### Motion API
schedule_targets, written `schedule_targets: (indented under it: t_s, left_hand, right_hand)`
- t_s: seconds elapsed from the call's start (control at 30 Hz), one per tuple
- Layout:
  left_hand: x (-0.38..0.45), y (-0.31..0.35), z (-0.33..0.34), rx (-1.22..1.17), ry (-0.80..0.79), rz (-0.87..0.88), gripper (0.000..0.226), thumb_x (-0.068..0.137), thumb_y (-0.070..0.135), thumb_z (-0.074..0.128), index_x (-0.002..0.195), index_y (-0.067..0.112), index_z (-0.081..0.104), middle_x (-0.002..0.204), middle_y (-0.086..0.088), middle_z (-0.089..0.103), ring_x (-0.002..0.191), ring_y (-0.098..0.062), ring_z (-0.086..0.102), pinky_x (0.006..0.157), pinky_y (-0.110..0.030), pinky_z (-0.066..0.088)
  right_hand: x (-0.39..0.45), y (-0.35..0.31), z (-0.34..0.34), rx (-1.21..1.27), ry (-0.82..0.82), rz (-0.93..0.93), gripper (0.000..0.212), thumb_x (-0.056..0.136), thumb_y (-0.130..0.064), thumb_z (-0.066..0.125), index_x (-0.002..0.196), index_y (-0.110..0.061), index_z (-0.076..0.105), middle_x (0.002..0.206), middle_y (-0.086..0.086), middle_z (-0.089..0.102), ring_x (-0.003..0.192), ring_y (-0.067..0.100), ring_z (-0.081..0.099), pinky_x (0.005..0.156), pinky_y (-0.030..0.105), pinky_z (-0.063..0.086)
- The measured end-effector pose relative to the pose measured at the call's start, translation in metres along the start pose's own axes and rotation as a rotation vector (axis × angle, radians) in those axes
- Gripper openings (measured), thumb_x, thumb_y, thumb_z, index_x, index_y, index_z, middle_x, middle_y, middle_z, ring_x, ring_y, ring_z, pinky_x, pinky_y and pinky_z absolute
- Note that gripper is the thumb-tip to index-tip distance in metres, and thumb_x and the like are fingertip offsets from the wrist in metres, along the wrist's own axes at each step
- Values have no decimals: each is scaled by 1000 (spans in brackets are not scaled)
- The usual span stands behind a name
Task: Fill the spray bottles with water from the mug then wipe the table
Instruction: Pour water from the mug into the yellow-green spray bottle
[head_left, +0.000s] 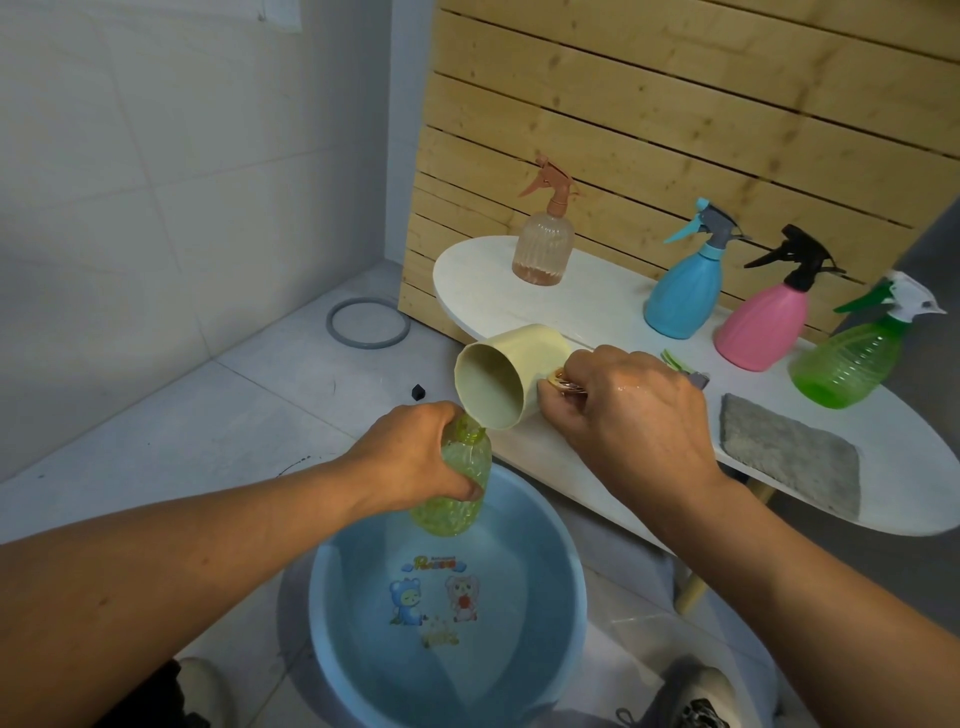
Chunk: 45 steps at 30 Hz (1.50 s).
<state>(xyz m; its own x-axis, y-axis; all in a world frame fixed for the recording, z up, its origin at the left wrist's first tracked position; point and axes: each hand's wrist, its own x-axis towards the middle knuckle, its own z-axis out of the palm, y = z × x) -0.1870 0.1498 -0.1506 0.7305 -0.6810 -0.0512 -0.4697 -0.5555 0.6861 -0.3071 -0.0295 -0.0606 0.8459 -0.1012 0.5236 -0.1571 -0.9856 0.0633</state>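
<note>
Against a wooden slat wall (675, 104), a white oval table (613, 312) is standing on a pale tiled floor (208, 405), bearing a peach spray bottle (544, 244), a blue one (683, 291), a pink one (761, 327), a green one (852, 358) and a grey cloth (789, 457); a blue basin (550, 561) is sitting on the floor below the table edge. The left hand (410, 457) is curling round an uncapped yellow-green bottle (457, 488) over the basin; the right hand (634, 415) is gripping the handle of a cream mug (498, 374), tipping its lip against the bottle's mouth
</note>
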Motion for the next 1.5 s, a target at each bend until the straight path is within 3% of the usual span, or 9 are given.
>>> schedule_targets:
  t_s: [0.23, 0.33, 0.5, 0.83, 1.03, 1.2, 1.5]
  left_hand:
    - [1, -1, 0, 0, 6, 4, 60, 62, 47, 95, 107, 38, 56, 96, 17, 64, 86, -5, 63, 63, -18, 46]
    - [1, -2, 1, -15, 9, -2, 59, 62, 46, 96, 107, 38, 58, 97, 16, 66, 88, -5, 65, 67, -21, 50]
    - [2, -3, 1, -21, 6, -4, 62, 61, 47, 96, 111, 38, 60, 100, 15, 67, 91, -8, 67, 74, -26, 57]
    - [4, -3, 1, -1, 20, 1, 63, 60, 49, 95, 112, 34, 63, 98, 15, 68, 88, -8, 68, 75, -31, 61]
    - [3, -3, 0, -6, 23, -5, 61, 61, 48, 95, 111, 34, 62, 97, 15, 68, 88, -9, 67, 75, -32, 61]
    - [1, -1, -1, -31, 30, 1, 60, 63, 44, 95, 111, 37, 60, 96, 15, 67, 87, -6, 66, 69, -23, 54]
    - [2, -3, -1, -28, 43, 6, 70, 62, 47, 95, 121, 34, 60, 105, 15, 67, 94, -9, 66, 79, -30, 59]
  right_hand:
    - [-1, 0, 1, -22, 13, -19, 33, 99, -46, 55, 85, -19, 68, 72, -2, 58, 65, 20, 53, 49, 31, 44]
    - [-1, -1, 1, -37, 46, -31, 31, 98, -44, 59, 81, -19, 68, 69, -2, 57, 62, 19, 51, 48, 26, 34]
    - [-2, -2, 1, -55, 36, -35, 31, 98, -44, 58, 82, -19, 68, 69, -2, 57, 63, 18, 51, 48, 26, 37]
    - [-3, -5, -4, -113, 66, -101, 32, 99, -41, 59, 77, -18, 63, 67, -1, 55, 60, 18, 45, 50, 24, 18]
    - [-4, -6, -6, -156, 87, -155, 31, 100, -40, 57, 79, -19, 65, 70, -1, 58, 60, 17, 45, 51, 24, 19]
    - [-5, -7, -7, -187, 119, -189, 32, 101, -41, 56, 79, -19, 64, 69, -1, 55, 60, 16, 43, 52, 25, 19]
    - [-7, -8, -7, -185, 178, -263, 31, 101, -38, 58, 80, -17, 65, 70, 2, 55, 61, 17, 43, 55, 26, 20]
